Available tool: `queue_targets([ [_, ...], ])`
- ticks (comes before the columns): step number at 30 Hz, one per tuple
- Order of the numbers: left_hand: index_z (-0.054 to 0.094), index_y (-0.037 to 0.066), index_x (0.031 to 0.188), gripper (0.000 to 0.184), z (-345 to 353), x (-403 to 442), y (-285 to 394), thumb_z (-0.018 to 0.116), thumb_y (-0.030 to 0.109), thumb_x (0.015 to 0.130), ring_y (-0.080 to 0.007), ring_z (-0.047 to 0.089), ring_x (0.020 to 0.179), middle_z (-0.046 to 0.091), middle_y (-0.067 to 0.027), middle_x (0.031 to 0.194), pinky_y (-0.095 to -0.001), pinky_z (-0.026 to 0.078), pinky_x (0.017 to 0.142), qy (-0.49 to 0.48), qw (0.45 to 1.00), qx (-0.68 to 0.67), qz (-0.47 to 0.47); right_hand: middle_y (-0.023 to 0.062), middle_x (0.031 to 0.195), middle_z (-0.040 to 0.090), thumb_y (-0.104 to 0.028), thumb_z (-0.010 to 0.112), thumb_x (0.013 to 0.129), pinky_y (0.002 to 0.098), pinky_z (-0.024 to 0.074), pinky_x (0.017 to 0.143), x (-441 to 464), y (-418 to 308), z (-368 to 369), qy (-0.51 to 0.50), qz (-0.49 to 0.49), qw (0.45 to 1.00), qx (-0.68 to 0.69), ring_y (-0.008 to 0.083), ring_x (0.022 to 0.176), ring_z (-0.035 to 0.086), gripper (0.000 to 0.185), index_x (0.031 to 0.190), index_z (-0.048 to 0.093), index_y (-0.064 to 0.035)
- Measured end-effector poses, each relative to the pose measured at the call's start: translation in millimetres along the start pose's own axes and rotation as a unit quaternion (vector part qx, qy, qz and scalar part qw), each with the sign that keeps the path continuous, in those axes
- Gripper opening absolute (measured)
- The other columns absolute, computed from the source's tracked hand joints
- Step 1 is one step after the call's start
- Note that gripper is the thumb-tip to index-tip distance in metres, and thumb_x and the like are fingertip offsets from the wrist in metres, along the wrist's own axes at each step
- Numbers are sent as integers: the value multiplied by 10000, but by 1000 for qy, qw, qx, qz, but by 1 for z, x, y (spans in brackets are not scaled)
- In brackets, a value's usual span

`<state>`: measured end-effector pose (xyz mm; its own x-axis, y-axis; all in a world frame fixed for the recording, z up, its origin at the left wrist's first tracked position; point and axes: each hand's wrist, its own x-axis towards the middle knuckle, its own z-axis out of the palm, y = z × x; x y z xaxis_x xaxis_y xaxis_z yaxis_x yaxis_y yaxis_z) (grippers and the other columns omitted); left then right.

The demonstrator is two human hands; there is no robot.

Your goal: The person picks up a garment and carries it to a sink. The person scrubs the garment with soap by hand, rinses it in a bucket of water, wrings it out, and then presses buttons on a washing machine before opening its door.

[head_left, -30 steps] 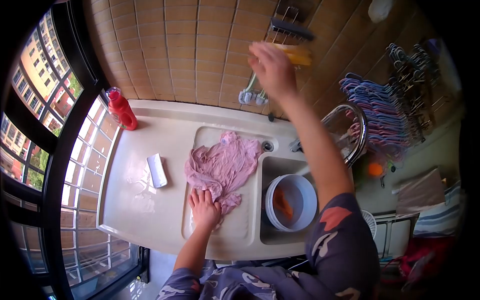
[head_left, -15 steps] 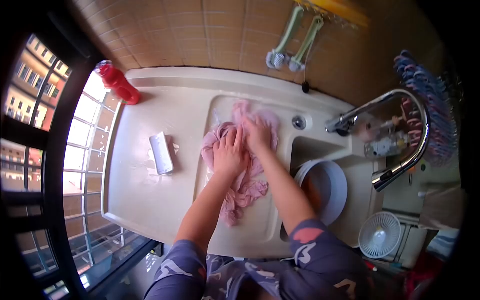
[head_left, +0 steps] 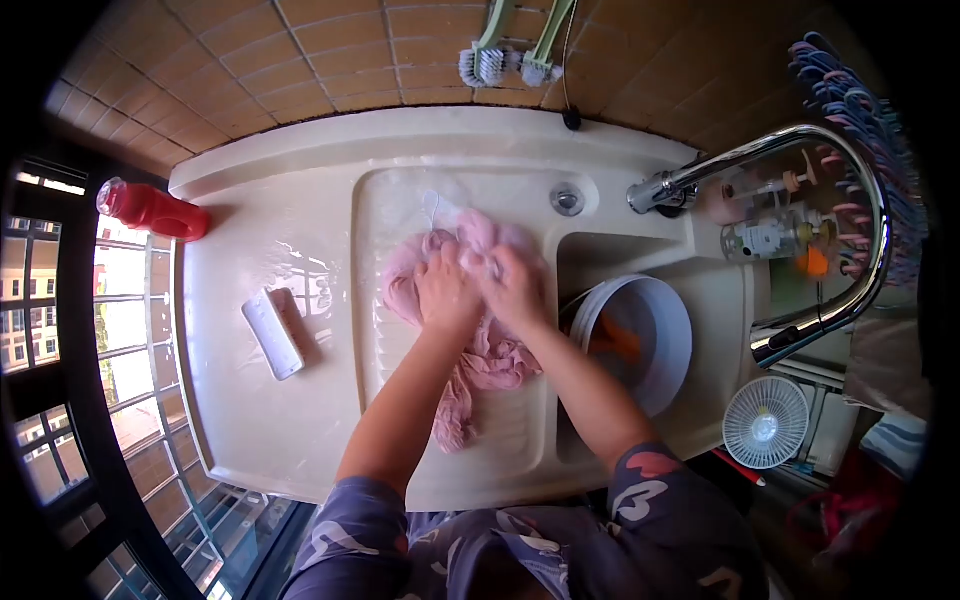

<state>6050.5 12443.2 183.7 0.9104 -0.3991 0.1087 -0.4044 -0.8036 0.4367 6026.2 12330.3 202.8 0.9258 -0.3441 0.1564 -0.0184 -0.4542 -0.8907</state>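
Observation:
A wet pink cloth garment (head_left: 490,362) lies bunched on the ridged washboard section of the sink counter (head_left: 520,430). My left hand (head_left: 447,293) is closed on its upper left part, fingers curled into the folds. Close beside it, my right hand (head_left: 513,290) grips a bunch of the same fabric, some of which bulges above the fingers. A lower tail of the garment trails toward me between my forearms. Whitish suds or water surround its top edge, where a small pale tag or strap shows.
A soap box (head_left: 273,334) and a red bottle (head_left: 155,209) stand left. Right are a basin with a white bucket (head_left: 655,345), a chrome faucet (head_left: 870,220) and pump bottles (head_left: 765,238). Green-handled brushes (head_left: 486,62) hang on the wall. A small fan (head_left: 766,422) sits lower right.
My fingers have curled from lying more outstretched on the garment to gripping it, bunching its upper part between my hands. The camera view has shifted, moving the counter items left in the frame.

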Motion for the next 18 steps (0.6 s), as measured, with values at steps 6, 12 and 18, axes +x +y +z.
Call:
queue_targets([
  [6, 609, 74, 1048, 271, -16, 15, 12, 586, 240, 836, -317, 571, 1022, 586, -136, 1040, -479, 405, 857, 28, 999, 24, -12, 136, 970, 692, -246, 572, 892, 465, 487, 822, 68, 32, 14, -62, -142, 923, -353, 307, 961, 646, 245, 1108, 649, -161],
  [12, 643, 78, 975, 230, -43, -74, -2, 631, 246, 817, -348, 592, 973, 624, -132, 1032, -481, 413, 854, 114, 993, 20, -6, 172, 1446, 425, -345, 609, 879, 579, 231, 1099, -5, 1, -22, 39, -138, 895, -422, 411, 1344, 361, 459, 1317, 565, -214],
  [18, 275, 40, 1509, 881, -59, -89, 18, 622, 366, 767, -376, 335, 1374, 283, -231, 1544, -608, 286, 1029, -69, 994, 73, 31, 188, 1456, 420, -368, 709, 804, 612, 288, 1061, 7, -18, 15, -3, -90, 926, -366, 406, 1370, 338, 558, 1331, 572, -245],
])
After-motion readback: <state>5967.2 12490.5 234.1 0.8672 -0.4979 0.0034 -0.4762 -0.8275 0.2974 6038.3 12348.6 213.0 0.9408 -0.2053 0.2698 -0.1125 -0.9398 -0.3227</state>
